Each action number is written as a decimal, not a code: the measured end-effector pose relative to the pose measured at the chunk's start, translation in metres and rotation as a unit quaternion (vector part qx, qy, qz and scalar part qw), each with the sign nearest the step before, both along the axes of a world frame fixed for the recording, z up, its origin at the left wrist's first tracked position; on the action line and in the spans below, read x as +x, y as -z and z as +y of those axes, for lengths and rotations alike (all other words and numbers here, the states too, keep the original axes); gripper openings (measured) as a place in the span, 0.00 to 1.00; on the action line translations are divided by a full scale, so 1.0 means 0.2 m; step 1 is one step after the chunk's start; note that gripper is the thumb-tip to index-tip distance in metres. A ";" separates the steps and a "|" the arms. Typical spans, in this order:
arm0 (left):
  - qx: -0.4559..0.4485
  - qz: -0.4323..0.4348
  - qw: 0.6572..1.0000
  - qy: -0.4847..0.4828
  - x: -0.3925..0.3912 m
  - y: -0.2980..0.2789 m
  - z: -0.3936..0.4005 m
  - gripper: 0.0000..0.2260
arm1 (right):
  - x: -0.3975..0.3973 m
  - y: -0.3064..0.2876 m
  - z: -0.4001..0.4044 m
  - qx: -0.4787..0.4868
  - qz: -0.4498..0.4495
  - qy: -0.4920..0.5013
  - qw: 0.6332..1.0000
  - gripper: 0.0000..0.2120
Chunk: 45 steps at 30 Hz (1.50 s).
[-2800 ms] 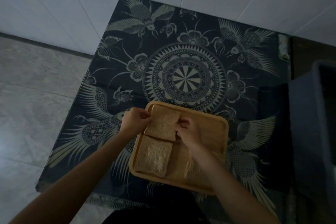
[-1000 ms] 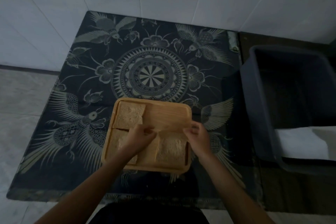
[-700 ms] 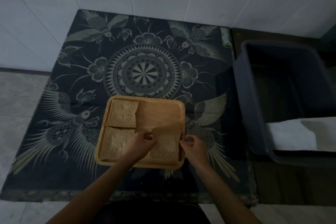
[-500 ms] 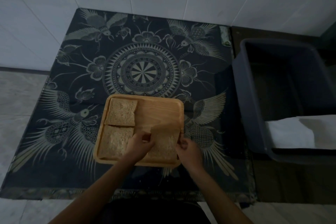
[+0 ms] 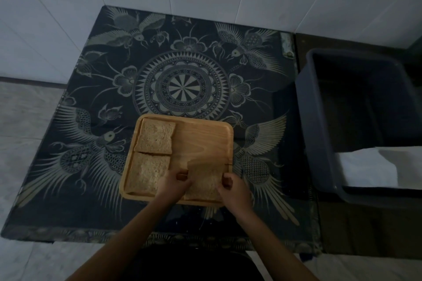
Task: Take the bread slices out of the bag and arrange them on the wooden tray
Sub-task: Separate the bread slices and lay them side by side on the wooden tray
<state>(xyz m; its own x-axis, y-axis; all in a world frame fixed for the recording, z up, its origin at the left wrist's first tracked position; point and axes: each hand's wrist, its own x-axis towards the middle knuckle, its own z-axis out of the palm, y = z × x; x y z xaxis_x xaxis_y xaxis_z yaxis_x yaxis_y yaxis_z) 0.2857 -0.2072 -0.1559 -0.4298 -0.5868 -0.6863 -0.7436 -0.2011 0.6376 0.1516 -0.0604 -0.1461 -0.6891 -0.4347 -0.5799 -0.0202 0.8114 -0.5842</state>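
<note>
A wooden tray (image 5: pixel 203 141) lies on the patterned dark table near its front edge. One bread slice (image 5: pixel 156 137) lies flat in the tray's far left corner, and a second bread slice (image 5: pixel 147 172) lies just in front of it. A third bread slice (image 5: pixel 205 180) is at the tray's near right. My left hand (image 5: pixel 173 183) pinches its left edge and my right hand (image 5: pixel 233 189) pinches its right edge. No bag shows in view.
A dark plastic bin (image 5: pixel 356 125) stands right of the table, with something white (image 5: pixel 374 170) inside its near end. White tiled wall runs behind the table (image 5: pixel 187 84). The tray's far right quarter is bare wood.
The head camera has swung right, so the bin came into view. My hands left the far left slice and moved onto a third slice at the tray's near right.
</note>
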 end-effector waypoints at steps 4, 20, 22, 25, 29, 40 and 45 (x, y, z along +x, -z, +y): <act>-0.005 0.007 1.000 0.004 -0.01 -0.02 0.00 0.09 | 0.01 -0.01 0.00 0.015 0.007 -0.003 1.000 0.18; 0.011 -0.011 1.000 -0.007 -0.07 -0.07 -0.04 0.06 | -0.01 -0.02 -0.06 -0.008 -0.099 0.118 0.988 0.16; 0.034 -0.005 0.999 -0.021 -0.09 -0.08 -0.06 0.07 | -0.04 -0.01 -0.05 -0.016 -0.127 0.149 0.981 0.16; 0.065 0.009 0.997 -0.039 -0.12 -0.10 -0.08 0.07 | -0.07 -0.02 -0.04 -0.038 -0.152 0.175 0.972 0.05; 0.080 0.037 0.996 -0.022 -0.16 -0.17 -0.11 0.05 | -0.13 -0.05 -0.05 -0.065 -0.196 0.197 0.958 0.07; 0.064 0.051 0.997 -0.014 -0.28 -0.20 -0.26 0.06 | -0.27 -0.11 -0.18 -0.128 -0.213 0.179 0.952 0.02; 0.052 0.057 0.997 -0.020 -0.37 -0.19 -0.33 0.09 | -0.35 -0.07 -0.28 -0.116 -0.170 0.167 0.964 0.02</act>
<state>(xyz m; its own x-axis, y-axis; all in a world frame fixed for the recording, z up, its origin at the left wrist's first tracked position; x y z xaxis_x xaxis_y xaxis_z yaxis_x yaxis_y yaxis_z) 0.2114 -0.2736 -0.1172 -0.4860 -0.5329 -0.6927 -0.6580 -0.2985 0.6913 0.0826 -0.1173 -0.1331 -0.6002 -0.3670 -0.7107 0.4435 0.5867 -0.6776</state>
